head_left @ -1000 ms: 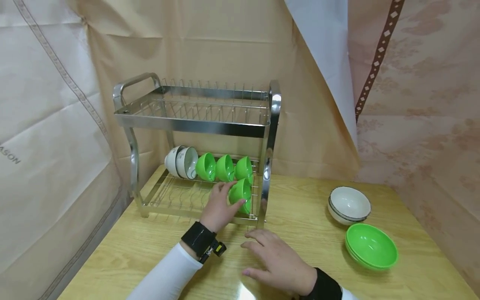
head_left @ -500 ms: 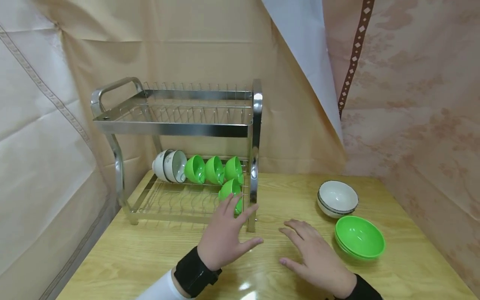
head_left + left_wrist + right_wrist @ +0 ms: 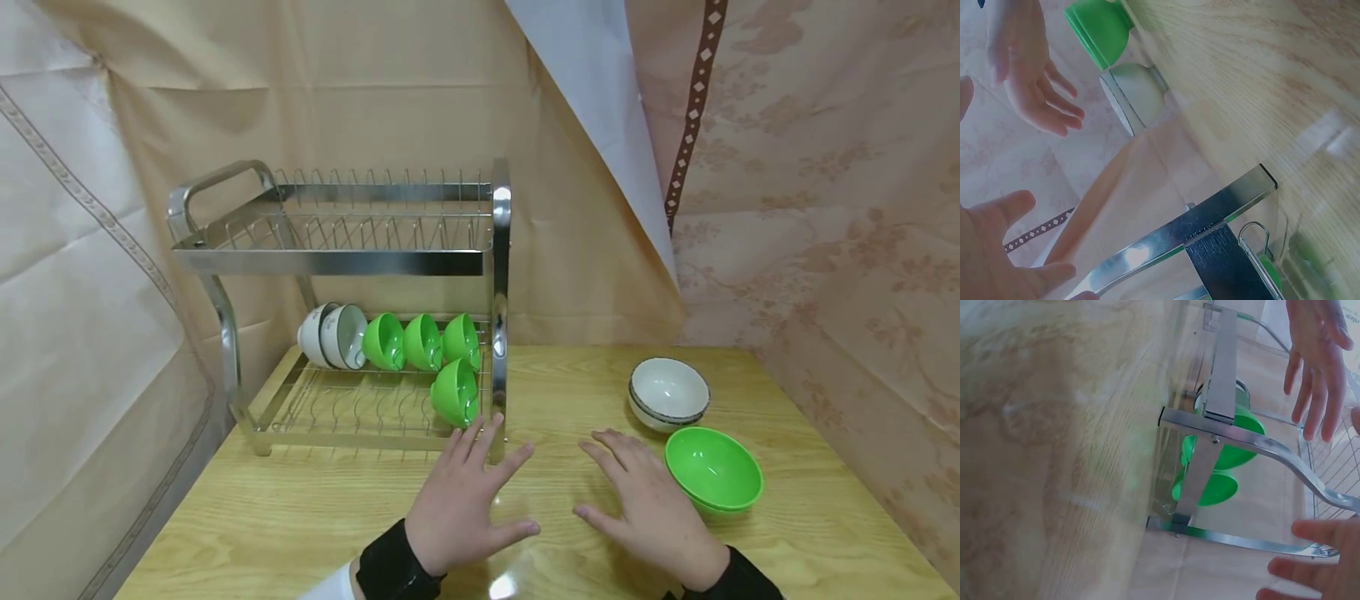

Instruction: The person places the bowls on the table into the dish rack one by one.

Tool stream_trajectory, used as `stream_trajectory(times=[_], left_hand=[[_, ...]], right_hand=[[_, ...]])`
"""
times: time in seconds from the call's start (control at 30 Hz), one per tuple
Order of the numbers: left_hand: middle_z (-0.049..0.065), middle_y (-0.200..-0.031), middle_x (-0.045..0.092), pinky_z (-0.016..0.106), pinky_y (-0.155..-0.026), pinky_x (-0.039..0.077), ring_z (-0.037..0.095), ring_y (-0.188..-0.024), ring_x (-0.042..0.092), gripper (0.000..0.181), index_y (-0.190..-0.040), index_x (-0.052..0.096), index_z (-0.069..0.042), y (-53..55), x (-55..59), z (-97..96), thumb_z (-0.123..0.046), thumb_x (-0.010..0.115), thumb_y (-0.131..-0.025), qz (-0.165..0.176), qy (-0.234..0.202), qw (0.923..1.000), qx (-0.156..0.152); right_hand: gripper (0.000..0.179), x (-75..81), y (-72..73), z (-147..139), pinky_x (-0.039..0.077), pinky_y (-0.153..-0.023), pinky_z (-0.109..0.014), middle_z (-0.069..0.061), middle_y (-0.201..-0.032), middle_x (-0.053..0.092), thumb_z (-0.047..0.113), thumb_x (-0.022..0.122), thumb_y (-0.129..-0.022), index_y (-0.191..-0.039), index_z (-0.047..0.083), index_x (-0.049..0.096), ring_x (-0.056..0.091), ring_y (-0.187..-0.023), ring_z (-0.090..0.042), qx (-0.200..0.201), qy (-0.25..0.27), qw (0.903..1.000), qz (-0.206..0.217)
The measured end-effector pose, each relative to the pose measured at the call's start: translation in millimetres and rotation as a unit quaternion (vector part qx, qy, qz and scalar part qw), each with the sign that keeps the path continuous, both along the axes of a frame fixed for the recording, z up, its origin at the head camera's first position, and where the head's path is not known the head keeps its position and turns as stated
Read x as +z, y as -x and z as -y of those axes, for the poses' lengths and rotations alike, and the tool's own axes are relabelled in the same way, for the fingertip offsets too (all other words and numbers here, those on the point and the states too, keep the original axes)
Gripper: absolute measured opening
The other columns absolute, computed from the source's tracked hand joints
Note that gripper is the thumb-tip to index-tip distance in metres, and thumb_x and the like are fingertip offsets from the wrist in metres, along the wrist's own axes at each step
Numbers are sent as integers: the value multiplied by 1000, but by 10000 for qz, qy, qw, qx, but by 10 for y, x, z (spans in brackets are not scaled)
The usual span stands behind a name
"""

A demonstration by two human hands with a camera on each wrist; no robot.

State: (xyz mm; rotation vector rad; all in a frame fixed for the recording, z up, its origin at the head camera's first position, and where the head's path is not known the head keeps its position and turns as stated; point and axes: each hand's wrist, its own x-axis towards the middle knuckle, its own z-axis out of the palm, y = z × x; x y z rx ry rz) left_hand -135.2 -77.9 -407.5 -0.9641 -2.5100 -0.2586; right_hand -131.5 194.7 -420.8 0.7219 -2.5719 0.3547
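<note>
My left hand (image 3: 461, 504) hovers over the table in front of the rack's right corner, fingers spread, nothing in it. Just beyond its fingertips a green bowl (image 3: 453, 394) stands on edge in the lower tier of the metal dish rack (image 3: 337, 262). Behind that bowl runs a row of three more green bowls (image 3: 423, 343) and two white bowls (image 3: 345, 337), all on edge. My right hand (image 3: 652, 512), also empty with fingers apart, is held left of the stacked green bowls (image 3: 714, 471) and overlaps their edge in the head view. Stacked white bowls (image 3: 670, 390) sit behind those.
The rack's upper tier (image 3: 360, 229) has bare wire slots. All of it stands on a wood-grain table (image 3: 540, 400), with a beige cloth (image 3: 397, 108) hanging behind and patterned cloth (image 3: 817, 208) at the right.
My left hand has let go of the front green bowl and drawn back toward me. My right hand has shifted right, toward the stacked green bowls. The head view has turned slightly right.
</note>
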Motion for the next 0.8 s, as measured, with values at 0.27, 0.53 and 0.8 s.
stream_trajectory(times=[0.27,0.53,0.8], left_hand=[[19,-152,28,59,-108,29,35,-137,19,82,-145,44,-29,-7,15,6,-80,47,-80,96,-32,9999,13],[17,-151,31,58,-108,30,35,-136,21,81,-144,45,-29,-19,66,16,-75,54,-79,102,-103,9999,-7],[16,-149,34,57,-107,31,35,-135,22,80,-145,44,-30,-26,72,19,-77,52,-80,32,-110,9999,-58]], right_hand=[[68,113,41,-115,47,-85,-57,-22,-124,54,42,72,-81,-127,-5,54,47,-114,-36,-1153,349,9927,-50],[52,268,97,-455,48,-49,-40,-20,-80,58,39,66,-88,-100,-11,57,56,-64,-29,-1977,103,9782,634],[36,195,122,-574,26,-37,-26,2,-51,39,30,61,-91,-60,16,48,37,-42,-14,-2116,-246,9683,1303]])
